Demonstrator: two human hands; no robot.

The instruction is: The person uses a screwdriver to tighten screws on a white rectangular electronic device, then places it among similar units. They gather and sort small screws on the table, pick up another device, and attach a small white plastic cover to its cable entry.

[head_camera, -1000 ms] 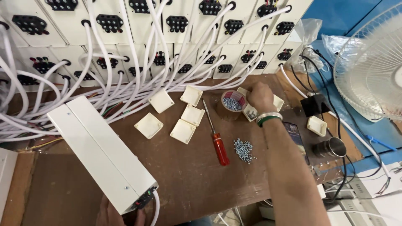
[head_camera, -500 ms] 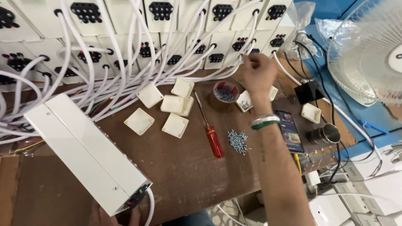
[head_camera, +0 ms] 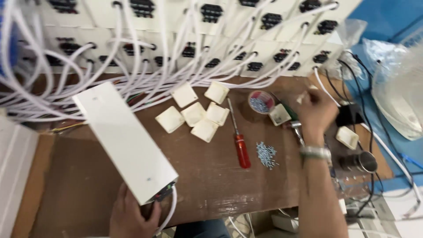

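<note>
Left hand [head_camera: 132, 216] at the near edge of the brown worktop [head_camera: 211, 185], its grip closed around the near end of a long white box [head_camera: 125, 143] – the box slants away from the hand toward the upper left, cable end with a white cord [head_camera: 169, 211] right at the fingers. Right hand [head_camera: 315, 110] reaches out over the far right part of the worktop, blurred; fingers curled in, but cannot tell whether the grip has anything in it. Just left of that hand: a small white square cap [head_camera: 280, 114] and a round tub of screws [head_camera: 261, 102]. Nearer, between the arms, a loose pile of small screws [head_camera: 266, 154] and a red-handled screwdriver [head_camera: 238, 136] lying flat, both well apart from either hand. Cluster of white square caps [head_camera: 196, 114] sits mid-worktop, just beyond the box's right side – not touching it. Steel cup [head_camera: 361, 162] right of the right wrist. Rows of white socket boxes [head_camera: 211, 35] with white cables [head_camera: 132, 83] along the far edge.
</note>
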